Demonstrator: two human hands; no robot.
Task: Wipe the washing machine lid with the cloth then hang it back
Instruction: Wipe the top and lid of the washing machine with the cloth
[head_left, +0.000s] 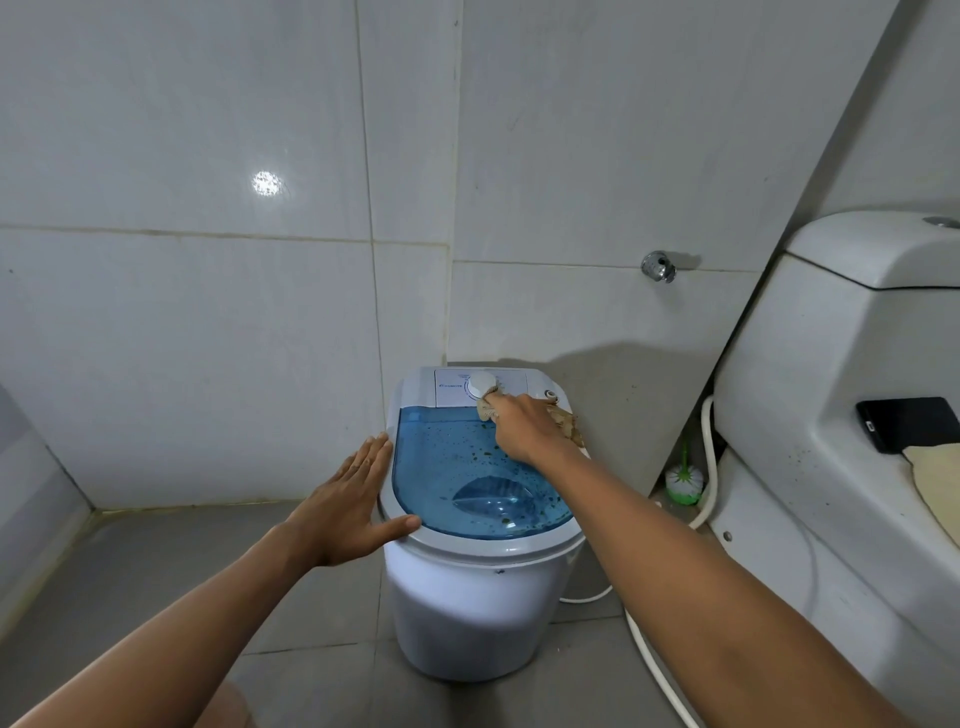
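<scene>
So a small white washing machine (467, 613) is parked on the grey tiled floor (156, 561), tucked into the corner of a white-tiled bathroom. Its see-through blue lid (457, 467) is shut and pretty grubby, dotted all over with dark specks. The beige cloth (563, 423) is being pressed down at the far right corner of the lid, right by the white dial (482, 384) on the control panel. It's bunched up under the right hand (522, 423), whose fingers are curled over it in a grip, and a bit of fabric is left sticking out on either side of the hand. The left hand (345, 499) is kept flat and relaxed, nothing gripped, with the fingers laid along the left rim of the machine and the thumb resting on the front edge.

Off to the right a toilet (831, 415) can be seen, with a black phone (909, 423) lying on it. A white-and-green toilet brush (684, 480) and a white hose (709, 467) are wedged between the toilet and the wall, and a chrome tap (658, 266) is fixed to the tiles above.
</scene>
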